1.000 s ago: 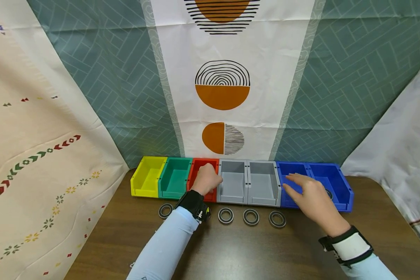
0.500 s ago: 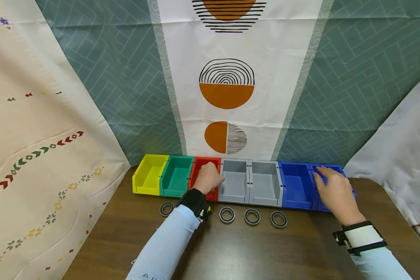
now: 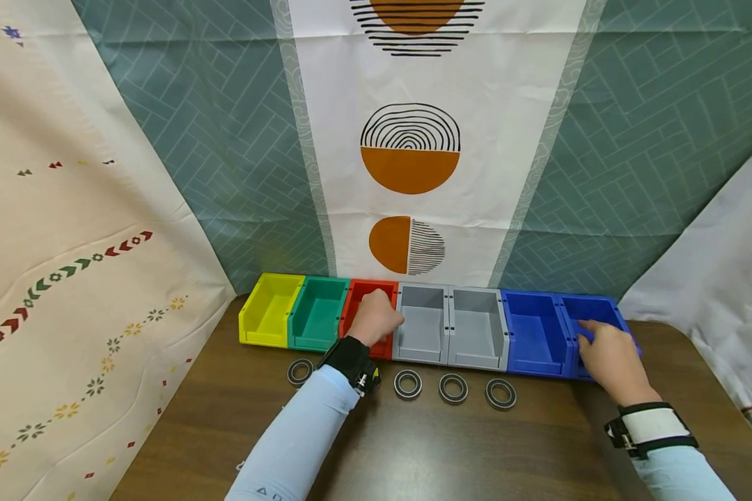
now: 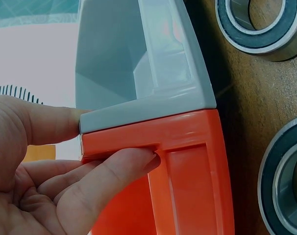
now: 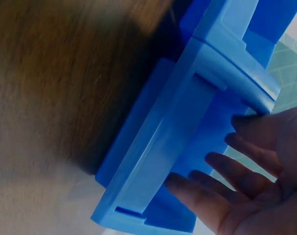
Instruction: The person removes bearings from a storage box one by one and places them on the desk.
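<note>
In the head view, my left hand (image 3: pixel 376 318) is at the red bin (image 3: pixel 385 350). The left wrist view shows its thumb on the red bin's inner side and a finger at the grey bin's (image 4: pixel 183 63) rim, gripping the wall between them. My right hand (image 3: pixel 614 362) reaches into the rightmost blue bin (image 3: pixel 592 306). Seen from the right wrist, its fingers (image 5: pixel 236 171) are spread over that bin's (image 5: pixel 158 142) opening, and no object shows between them. The inside of this bin is largely hidden by the hand in the head view.
Several bearings (image 3: pixel 407 396) lie in a row on the wooden table (image 3: pixel 451 452) in front of the bins. Left of the red bin stand a green bin (image 3: pixel 318 316) and a yellow bin (image 3: pixel 269 313). Cloth (image 3: pixel 257 139) hangs behind.
My right hand has moved right, from over the left blue bin down into the rightmost blue bin. A bearing visible there one second ago is now hidden. My left hand stays at the red bin.
</note>
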Demonstrator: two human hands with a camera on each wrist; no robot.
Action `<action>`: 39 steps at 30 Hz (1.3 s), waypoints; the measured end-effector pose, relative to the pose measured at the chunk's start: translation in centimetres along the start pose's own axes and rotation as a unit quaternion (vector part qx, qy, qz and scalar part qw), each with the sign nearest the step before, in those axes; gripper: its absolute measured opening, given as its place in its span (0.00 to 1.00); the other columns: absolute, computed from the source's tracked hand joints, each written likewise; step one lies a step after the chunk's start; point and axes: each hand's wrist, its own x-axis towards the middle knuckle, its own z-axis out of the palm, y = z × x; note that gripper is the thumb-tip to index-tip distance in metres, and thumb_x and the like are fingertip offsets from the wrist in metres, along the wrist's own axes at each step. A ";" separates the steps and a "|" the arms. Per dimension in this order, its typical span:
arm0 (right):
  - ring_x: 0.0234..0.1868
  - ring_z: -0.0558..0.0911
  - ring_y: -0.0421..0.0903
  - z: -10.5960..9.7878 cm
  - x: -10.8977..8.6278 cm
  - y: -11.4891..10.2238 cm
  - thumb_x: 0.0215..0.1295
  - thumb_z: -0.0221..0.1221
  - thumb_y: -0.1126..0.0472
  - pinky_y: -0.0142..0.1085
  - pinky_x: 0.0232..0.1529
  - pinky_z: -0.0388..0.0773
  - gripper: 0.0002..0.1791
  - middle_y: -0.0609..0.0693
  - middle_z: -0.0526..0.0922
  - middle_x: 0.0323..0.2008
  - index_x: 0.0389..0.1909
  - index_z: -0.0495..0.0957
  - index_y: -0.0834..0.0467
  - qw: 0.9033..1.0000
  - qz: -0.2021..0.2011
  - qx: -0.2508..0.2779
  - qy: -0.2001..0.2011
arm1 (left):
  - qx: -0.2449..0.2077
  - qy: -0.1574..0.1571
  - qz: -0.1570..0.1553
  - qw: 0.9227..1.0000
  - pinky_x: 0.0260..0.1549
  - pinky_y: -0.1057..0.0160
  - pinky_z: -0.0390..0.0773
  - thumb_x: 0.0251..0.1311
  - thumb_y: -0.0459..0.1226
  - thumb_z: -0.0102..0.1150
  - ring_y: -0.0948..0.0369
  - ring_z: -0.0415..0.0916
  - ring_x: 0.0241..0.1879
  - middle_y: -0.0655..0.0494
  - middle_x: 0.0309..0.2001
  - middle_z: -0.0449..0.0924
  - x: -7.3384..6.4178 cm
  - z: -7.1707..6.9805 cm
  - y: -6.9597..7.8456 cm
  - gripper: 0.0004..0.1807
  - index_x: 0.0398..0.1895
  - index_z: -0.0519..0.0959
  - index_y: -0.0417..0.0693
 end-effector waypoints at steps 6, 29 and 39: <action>0.51 0.72 0.74 -0.1 -0.1 0.8 0.56 0.57 0.64 0.64 0.44 0.70 0.24 0.76 0.73 0.51 0.52 0.72 0.74 0.998 -0.007 -0.018 -0.062 | -0.002 0.002 0.003 1.000 0.14 0.65 0.77 0.54 0.37 0.58 0.53 0.78 0.15 0.51 0.13 0.69 -0.4 -0.1 0.1 0.11 0.18 0.75 0.42; 0.30 0.73 0.56 0.0 1.7 1.6 0.45 0.59 0.67 0.44 0.27 0.73 0.30 0.79 0.72 0.49 0.51 0.70 0.79 0.983 0.062 -0.031 -0.168 | 0.004 0.013 0.028 1.000 0.13 0.64 0.76 0.52 0.38 0.58 0.54 0.78 0.13 0.55 0.10 0.68 -0.3 -0.1 0.1 0.13 0.13 0.74 0.43; 0.26 0.73 0.54 0.4 1.5 1.8 0.49 0.58 0.69 0.41 0.23 0.70 0.21 0.70 0.78 0.34 0.45 0.74 0.77 0.985 0.052 -0.044 -0.158 | -0.004 0.004 0.017 1.000 0.14 0.64 0.76 0.53 0.38 0.58 0.52 0.79 0.14 0.54 0.10 0.67 -0.3 -0.2 0.1 0.14 0.13 0.73 0.43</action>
